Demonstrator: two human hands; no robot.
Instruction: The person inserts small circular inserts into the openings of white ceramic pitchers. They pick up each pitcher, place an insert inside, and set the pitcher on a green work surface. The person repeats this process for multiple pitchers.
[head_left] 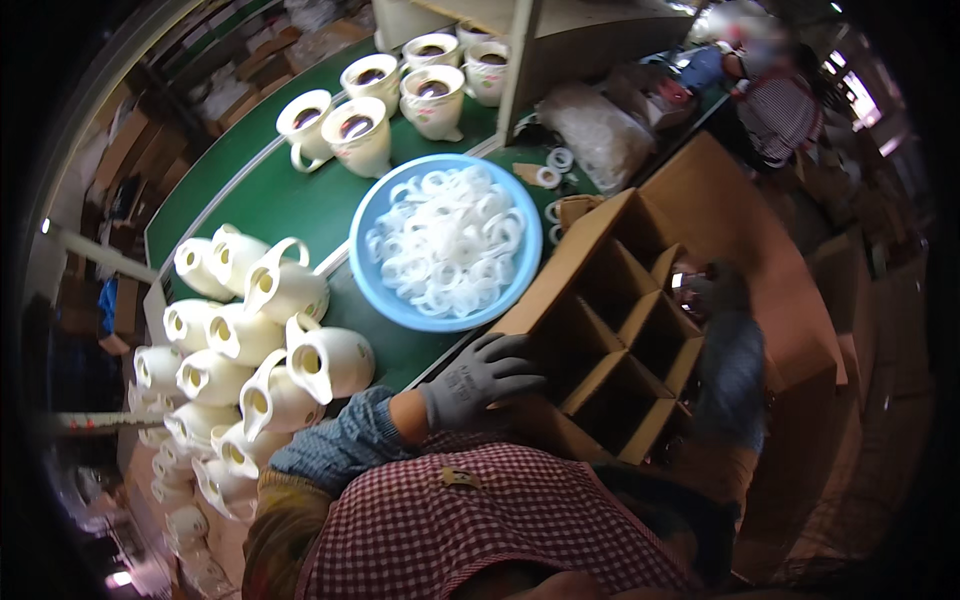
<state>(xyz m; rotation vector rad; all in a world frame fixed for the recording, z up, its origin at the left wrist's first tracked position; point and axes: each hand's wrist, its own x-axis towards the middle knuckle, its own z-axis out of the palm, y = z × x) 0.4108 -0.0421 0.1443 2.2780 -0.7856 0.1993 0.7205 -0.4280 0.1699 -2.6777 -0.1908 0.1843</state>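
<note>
My left hand [482, 378], in a grey glove, lies with its fingers stretched out at the near left edge of a cardboard box [540, 287]. Upright cardboard dividers [622, 340] split the box into several square compartments. Over its right side, my right hand [722, 292] is in shadow and gloved, closed around a shiny dark reddish rounded object [687, 284]. The kind of object cannot be made out, and part of it is hidden by the hand. More glossy dark surfaces show low in the right-hand compartments.
A blue basin [363, 270] full of translucent white rings stands on the green table [230, 190]. Cream jugs [283, 285] crowd the left; several cream cups [358, 140] with dark contents stand at the back. Plastic bags [597, 130] lie behind the box. A person [780, 115] is at far right.
</note>
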